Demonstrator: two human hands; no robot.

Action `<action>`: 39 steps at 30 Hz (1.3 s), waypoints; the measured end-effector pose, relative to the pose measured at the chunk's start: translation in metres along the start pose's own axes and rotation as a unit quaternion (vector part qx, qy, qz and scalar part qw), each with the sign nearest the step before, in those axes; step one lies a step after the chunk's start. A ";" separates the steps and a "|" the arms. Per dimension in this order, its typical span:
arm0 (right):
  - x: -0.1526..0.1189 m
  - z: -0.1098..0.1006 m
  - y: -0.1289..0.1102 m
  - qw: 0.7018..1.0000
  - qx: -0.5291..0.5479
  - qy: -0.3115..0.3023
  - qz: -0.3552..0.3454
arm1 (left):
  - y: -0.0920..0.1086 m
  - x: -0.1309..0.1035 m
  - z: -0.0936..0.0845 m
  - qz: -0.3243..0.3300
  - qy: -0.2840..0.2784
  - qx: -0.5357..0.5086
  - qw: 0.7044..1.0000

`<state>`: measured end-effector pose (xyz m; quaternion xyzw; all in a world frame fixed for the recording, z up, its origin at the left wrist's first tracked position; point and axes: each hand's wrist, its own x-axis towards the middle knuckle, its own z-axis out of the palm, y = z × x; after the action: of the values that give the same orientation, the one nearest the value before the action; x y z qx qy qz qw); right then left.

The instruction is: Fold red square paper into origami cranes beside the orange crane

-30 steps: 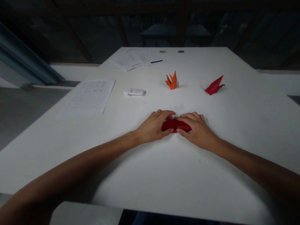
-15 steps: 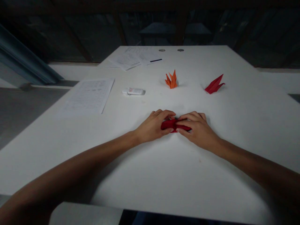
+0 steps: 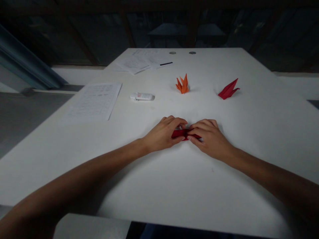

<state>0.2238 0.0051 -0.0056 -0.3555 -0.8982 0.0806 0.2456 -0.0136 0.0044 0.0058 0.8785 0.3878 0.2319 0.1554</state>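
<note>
A folded piece of dark red paper (image 3: 181, 133) lies flat on the white table (image 3: 174, 186), pinched from both sides. My left hand (image 3: 163, 134) grips its left end with thumb and fingers. My right hand (image 3: 208, 137) holds its right end, fingers curled over the top so most of the paper is hidden. Farther back stand a finished orange origami figure (image 3: 182, 85) and a finished red origami figure (image 3: 228, 90), both clear of my hands.
A white tube (image 3: 142, 96) lies left of the orange figure. A printed sheet (image 3: 96, 100) sits at the left; more papers with a dark pen (image 3: 165, 63) lie at the far end, near two round holes (image 3: 181, 52). Table edges run left, right and near.
My hands have closed in slightly on the red paper, which now shows as a narrower strip between my fingers. Nothing else on the table has moved.
</note>
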 end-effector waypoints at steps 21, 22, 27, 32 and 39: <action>0.001 0.002 0.003 0.999 0.020 -0.019 0.018 | -0.007 -0.001 -0.007 0.118 -0.035 0.112 0.986; 0.000 0.001 0.003 1.000 0.014 -0.020 0.010 | -0.008 -0.001 -0.006 0.128 -0.031 0.115 0.985; -0.001 0.001 0.001 1.000 0.000 -0.004 -0.015 | -0.009 0.000 -0.008 0.162 -0.044 0.145 0.975; -0.001 0.001 0.000 1.000 -0.004 0.003 -0.023 | -0.008 0.002 -0.008 0.150 -0.042 0.155 0.976; -0.002 0.001 0.002 0.999 -0.009 -0.007 -0.034 | -0.010 0.002 -0.005 0.131 -0.038 0.132 0.982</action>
<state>0.2256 0.0054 -0.0083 -0.3261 -0.9123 0.0661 0.2388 -0.0212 0.0123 0.0056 0.9427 0.2899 0.1638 0.0211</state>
